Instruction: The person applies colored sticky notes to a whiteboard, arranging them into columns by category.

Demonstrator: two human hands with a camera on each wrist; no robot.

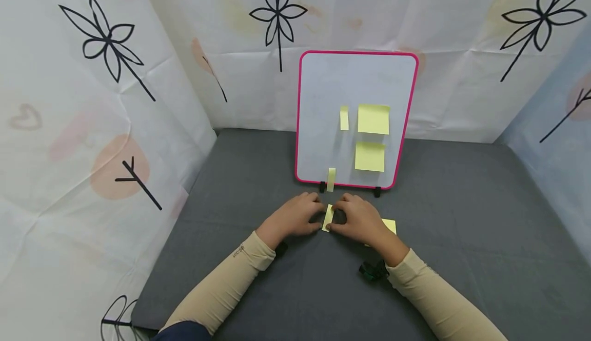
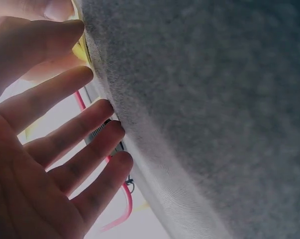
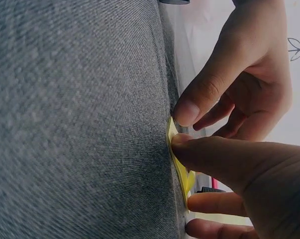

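Note:
A narrow yellow sticky-note strip (image 1: 328, 219) lies at the dark grey tabletop between my hands. My right hand (image 1: 362, 221) holds it, the thumb on its near end and the fingertips around its far end, as the right wrist view shows; a bit of yellow paper (image 3: 190, 180) curls up there. Close by on the left, my left hand (image 1: 297, 215) has its fingers spread loosely, fingertips down at the cloth in the left wrist view. Its thumb comes near the strip's near end; whether it touches cannot be told.
Behind the hands stands a pink-framed whiteboard (image 1: 320, 89) on black feet. It bears two square yellow notes (image 1: 373, 119), a small strip (image 1: 343, 118) and another strip (image 1: 331, 179) over its lower edge. More yellow paper (image 1: 390, 225) lies partly under the right wrist.

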